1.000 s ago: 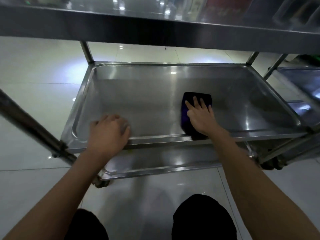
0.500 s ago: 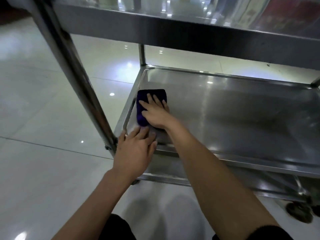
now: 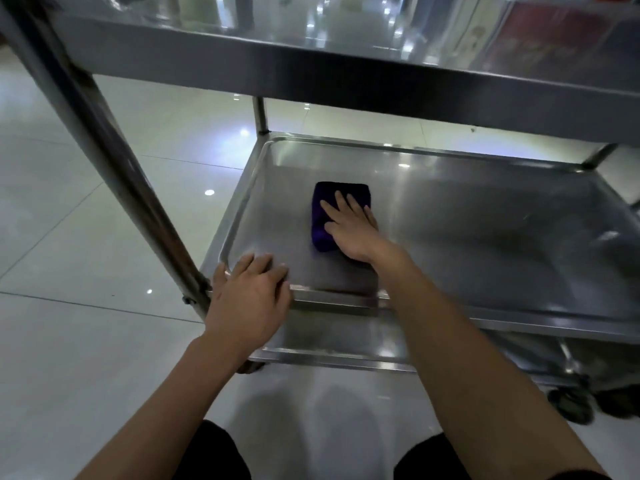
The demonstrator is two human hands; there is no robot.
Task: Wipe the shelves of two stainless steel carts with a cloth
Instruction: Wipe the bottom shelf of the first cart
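Right hand (image 3: 353, 230) lies flat on folded dark purple cloth (image 3: 323, 216), fingers straight and spread, pressing cloth onto middle shelf (image 3: 485, 216) of shiny stainless steel cart. Cloth sits in left half of shelf, apart from raised rims. Left hand (image 3: 247, 299) rests on near rim of same shelf at left corner, just beside slanted steel post (image 3: 104, 140); fingers relaxed, laid over edge, not clamped. Upper shelf (image 3: 346, 64) overhangs. Lower shelf (image 3: 346, 344) visible below. Glossy pale tiled floor (image 3: 69, 341) around cart.
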